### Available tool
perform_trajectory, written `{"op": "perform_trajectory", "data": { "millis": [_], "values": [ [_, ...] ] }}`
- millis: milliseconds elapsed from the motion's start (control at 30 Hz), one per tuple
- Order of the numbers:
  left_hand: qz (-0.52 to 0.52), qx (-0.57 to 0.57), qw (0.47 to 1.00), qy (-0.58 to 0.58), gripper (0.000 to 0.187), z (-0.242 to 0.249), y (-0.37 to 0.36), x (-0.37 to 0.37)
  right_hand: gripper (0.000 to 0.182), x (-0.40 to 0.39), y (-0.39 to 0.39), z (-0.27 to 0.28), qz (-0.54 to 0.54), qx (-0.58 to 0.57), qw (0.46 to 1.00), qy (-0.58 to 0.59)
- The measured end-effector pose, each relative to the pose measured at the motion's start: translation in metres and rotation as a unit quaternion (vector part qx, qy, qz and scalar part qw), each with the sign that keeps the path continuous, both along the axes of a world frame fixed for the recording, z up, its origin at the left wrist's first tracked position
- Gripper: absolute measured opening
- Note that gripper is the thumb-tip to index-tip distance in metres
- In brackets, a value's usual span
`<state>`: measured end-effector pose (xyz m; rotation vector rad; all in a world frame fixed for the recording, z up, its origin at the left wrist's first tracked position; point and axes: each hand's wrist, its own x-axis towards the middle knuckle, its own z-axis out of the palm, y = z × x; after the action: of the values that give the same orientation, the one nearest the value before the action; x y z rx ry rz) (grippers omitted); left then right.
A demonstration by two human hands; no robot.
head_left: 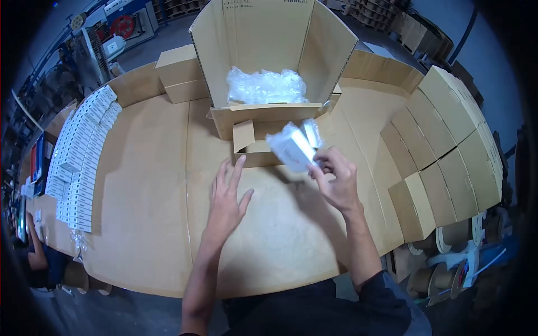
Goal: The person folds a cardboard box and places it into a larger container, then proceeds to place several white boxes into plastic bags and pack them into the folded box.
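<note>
My right hand [338, 179] pinches the edge of a white packet in clear plastic wrap [290, 149], holding it tilted above the table. Behind it, partly covered, a second wrapped packet [311, 133] shows at the right end of a small open carton [258, 160]. My left hand [225, 195] is open with fingers spread, just in front of that carton's left end, and holds nothing. Right behind the carton stands a large open cardboard box [269, 113] with a heap of clear plastic-wrapped items [266, 87] inside.
Stacked small white boxes [81, 151] line the left side of the cardboard-covered table [145, 185]. Brown cartons [443, 151] are stacked on the right. A closed carton [182, 75] sits at the back left. At the far left edge, a person's arm [36, 246] shows.
</note>
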<state>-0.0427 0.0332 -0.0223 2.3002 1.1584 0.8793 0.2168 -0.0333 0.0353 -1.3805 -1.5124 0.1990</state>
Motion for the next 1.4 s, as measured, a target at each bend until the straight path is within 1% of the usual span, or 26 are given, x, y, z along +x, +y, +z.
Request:
{"op": "perform_trajectory", "data": {
  "millis": [33,100,200,300,400,500,600,700,833,867,967,1000,1100,1167,1233,1300,1367,1400],
  "values": [
    [0.020,0.011,0.998,0.064,0.088,-0.001,0.004,0.002,0.015,0.001,0.006,-0.001,-0.033,0.024,0.999,0.004],
    [0.059,0.034,0.979,0.192,0.086,-0.001,0.013,0.006,0.016,0.002,0.020,-0.008,-0.086,0.072,0.993,-0.036],
    [0.063,0.060,0.970,0.225,0.088,-0.006,0.021,0.008,0.017,0.004,0.036,-0.017,-0.139,0.125,0.976,-0.109],
    [0.052,0.083,0.976,0.197,0.090,-0.017,0.025,0.006,0.017,0.003,0.041,-0.021,-0.143,0.086,0.977,-0.130],
    [0.042,0.086,0.981,0.168,0.092,-0.021,0.027,0.004,0.017,0.006,0.048,-0.023,-0.164,0.076,0.973,-0.141],
    [0.025,-0.005,0.990,0.141,0.091,-0.021,0.029,0.006,0.017,0.008,0.055,-0.026,-0.182,0.045,0.972,-0.145],
    [0.037,0.018,0.985,0.167,0.091,-0.020,0.028,0.006,0.014,0.009,0.064,-0.035,-0.193,0.000,0.967,-0.164],
    [0.043,0.097,0.975,0.197,0.091,-0.019,0.029,0.002,0.010,0.006,0.069,-0.043,-0.199,-0.034,0.964,-0.175],
    [0.036,0.101,0.974,0.198,0.091,-0.022,0.032,-0.001,0.007,0.001,0.072,-0.049,-0.215,-0.025,0.961,-0.170],
    [0.033,0.094,0.975,0.201,0.090,-0.020,0.032,-0.001,0.007,-0.001,0.071,-0.046,-0.219,-0.053,0.960,-0.167],
    [0.026,0.089,0.973,0.211,0.089,-0.018,0.035,-0.001,0.008,-0.003,0.072,-0.051,-0.242,-0.050,0.954,-0.171],
    [0.024,0.089,0.973,0.213,0.089,-0.018,0.036,-0.001,0.008,-0.006,0.071,-0.051,-0.250,-0.066,0.951,-0.167],
    [0.014,0.086,0.975,0.205,0.087,-0.015,0.035,-0.007,0.016,-0.007,0.065,-0.053,-0.229,-0.036,0.962,-0.145],
    [0.018,0.091,0.975,0.200,0.087,-0.011,0.035,-0.014,0.027,-0.020,0.061,-0.046,-0.250,-0.003,0.960,-0.127],
    [0.026,0.081,0.984,0.157,0.077,-0.010,0.034,-0.027,0.032,-0.032,0.055,-0.040,-0.230,0.014,0.966,-0.119],
    [0.048,0.085,0.986,0.133,0.064,-0.015,0.033,-0.050,0.031,-0.055,0.057,-0.027,-0.186,0.024,0.973,-0.136],
    [0.070,0.107,0.984,0.124,0.049,-0.024,0.035,-0.076,0.030,-0.082,0.067,-0.015,-0.107,0.000,0.984,-0.141],
    [0.081,0.095,0.985,0.121,0.033,-0.023,0.034,-0.091,0.030,-0.096,0.072,-0.012,-0.068,-0.019,0.986,-0.149]
  ]
}}
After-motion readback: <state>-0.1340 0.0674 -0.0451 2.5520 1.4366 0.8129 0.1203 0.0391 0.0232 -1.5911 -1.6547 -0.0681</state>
